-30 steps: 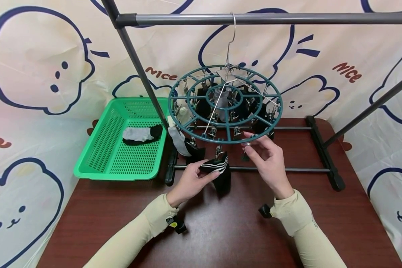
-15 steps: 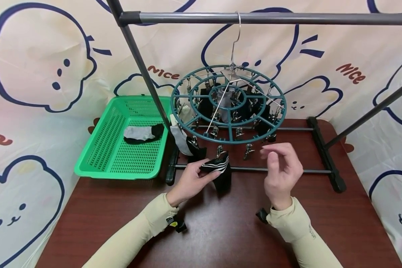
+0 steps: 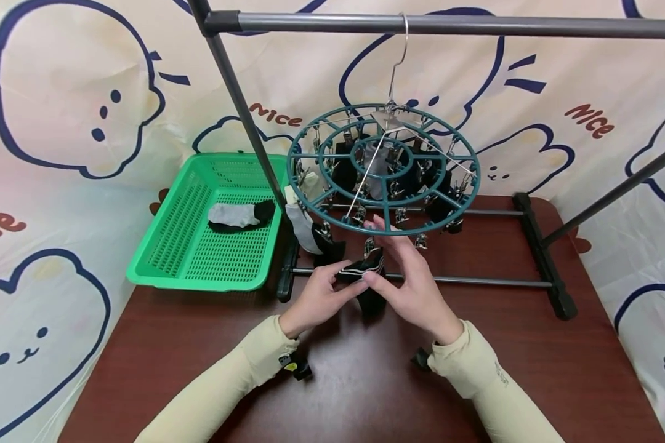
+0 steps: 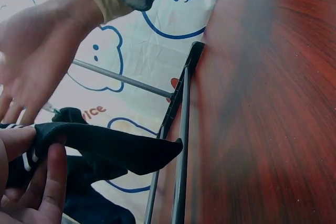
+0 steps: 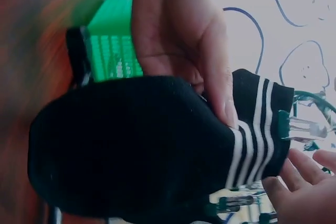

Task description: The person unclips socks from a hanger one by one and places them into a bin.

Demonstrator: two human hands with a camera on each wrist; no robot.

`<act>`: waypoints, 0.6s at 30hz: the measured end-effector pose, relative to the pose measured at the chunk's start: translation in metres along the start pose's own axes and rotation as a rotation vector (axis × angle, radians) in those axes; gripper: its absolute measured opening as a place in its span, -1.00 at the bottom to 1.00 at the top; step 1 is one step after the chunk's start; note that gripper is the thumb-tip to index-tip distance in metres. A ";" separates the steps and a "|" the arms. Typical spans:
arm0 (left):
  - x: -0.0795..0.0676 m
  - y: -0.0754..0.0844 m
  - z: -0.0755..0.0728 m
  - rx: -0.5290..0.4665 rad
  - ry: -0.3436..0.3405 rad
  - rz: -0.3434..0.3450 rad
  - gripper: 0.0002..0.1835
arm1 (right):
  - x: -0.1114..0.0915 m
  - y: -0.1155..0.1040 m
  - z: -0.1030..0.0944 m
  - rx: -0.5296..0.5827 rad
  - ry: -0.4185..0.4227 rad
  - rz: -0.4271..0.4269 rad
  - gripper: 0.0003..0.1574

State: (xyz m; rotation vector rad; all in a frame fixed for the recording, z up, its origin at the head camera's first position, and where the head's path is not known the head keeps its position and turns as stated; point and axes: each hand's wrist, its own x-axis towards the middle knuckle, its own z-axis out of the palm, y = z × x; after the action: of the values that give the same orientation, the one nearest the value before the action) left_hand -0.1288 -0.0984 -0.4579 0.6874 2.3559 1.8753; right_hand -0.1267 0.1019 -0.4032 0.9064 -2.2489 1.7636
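My left hand [image 3: 317,299] pinches the cuff of a black sock [image 3: 372,303] with white stripes. In the right wrist view, a metal clip [image 5: 307,128] with a green tip bites the striped cuff of that sock, and the foot part hangs free. My right hand [image 3: 412,292] is spread beside the cuff, thumb near the stripes and fingers reaching up under the rim of the green round drying hanger [image 3: 386,232]. Whether the right thumb touches the sock cannot be made out. Part of the cuff is hidden behind the fingers.
A green basket [image 3: 144,271] at left holds a grey and black sock [image 3: 235,215]. The hanger hooks over a grey rack bar [image 3: 310,23]. Several socks hang from it, including a grey and black one [image 3: 302,231] at its left. Rack feet [image 3: 560,295] stand on the table.
My right hand let go of a clip on the right, drew back, then moved left to the striped sock. The left hand keeps its pinch on the sock. The head view shifted slightly.
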 end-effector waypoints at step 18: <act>0.001 -0.002 0.002 -0.050 -0.013 -0.008 -0.71 | 0.018 0.007 -0.005 0.221 0.026 0.122 -0.65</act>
State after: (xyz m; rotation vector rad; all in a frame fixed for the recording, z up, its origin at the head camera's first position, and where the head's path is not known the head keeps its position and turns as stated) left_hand -0.1297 -0.0962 -0.4602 0.6823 2.2922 1.9126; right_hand -0.1466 0.1003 -0.3994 0.7917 -2.1666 2.0972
